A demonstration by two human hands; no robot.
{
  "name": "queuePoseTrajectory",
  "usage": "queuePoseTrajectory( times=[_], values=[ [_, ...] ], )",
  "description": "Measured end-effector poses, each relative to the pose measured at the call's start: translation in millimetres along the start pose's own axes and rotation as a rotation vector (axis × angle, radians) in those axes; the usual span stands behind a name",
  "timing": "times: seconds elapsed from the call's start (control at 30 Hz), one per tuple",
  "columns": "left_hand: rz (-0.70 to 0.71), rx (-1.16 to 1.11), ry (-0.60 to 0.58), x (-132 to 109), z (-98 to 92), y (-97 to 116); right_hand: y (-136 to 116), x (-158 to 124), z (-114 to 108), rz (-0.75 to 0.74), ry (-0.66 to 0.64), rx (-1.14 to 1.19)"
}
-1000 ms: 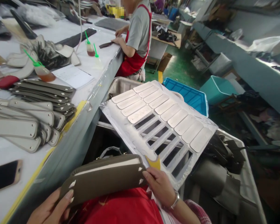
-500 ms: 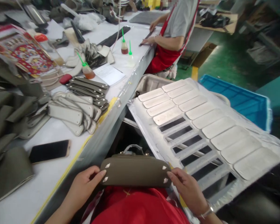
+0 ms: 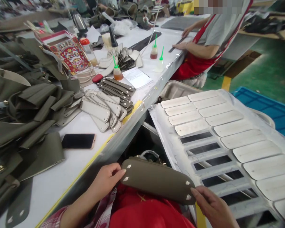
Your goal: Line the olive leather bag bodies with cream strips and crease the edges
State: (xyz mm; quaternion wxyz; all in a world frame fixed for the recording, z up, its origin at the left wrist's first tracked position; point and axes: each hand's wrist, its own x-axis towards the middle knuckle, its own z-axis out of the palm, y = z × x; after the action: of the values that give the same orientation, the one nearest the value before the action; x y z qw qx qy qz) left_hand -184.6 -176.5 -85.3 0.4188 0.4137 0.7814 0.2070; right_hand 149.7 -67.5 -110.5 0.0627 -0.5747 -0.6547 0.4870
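A long olive panel with rounded ends and white marks near its corners is held over my red apron, tilted down to the right. My left hand pinches its left end between thumb and fingers. At the right end, my right hand grips the edge with the thumb on top. Behind the panel, a pale loop handle and some metal fittings show; the rest is hidden. To the right lies a white-covered board bearing rows of pale rounded strips and dark slots.
On the white table lie a phone, pale rounded pieces, olive strips, olive bag parts, a paper and green-tipped bottles. Another person works at the table's far side. A blue crate stands right.
The view has turned left, so surroundings sit farther right. The olive panel has gone from nearly level to tilted, its right end lower. Both hands still hold it.
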Motion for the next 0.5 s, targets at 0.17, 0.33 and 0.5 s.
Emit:
queuePoseTrajectory(
  times=[0.17,0.33,0.5],
  values=[
    [0.010,0.002,0.012,2.6,-1.1,-1.3,-1.2,0.2,0.8,0.016,-0.001,-0.009],
    [0.015,0.020,-0.025,3.6,-4.7,2.4,-9.6,3.2,-1.8,-0.020,0.024,-0.051],
    [0.030,0.123,-0.070,-0.7,1.1,-7.8,-14.3,-1.7,-4.8,0.017,0.059,-0.100]
  ],
)
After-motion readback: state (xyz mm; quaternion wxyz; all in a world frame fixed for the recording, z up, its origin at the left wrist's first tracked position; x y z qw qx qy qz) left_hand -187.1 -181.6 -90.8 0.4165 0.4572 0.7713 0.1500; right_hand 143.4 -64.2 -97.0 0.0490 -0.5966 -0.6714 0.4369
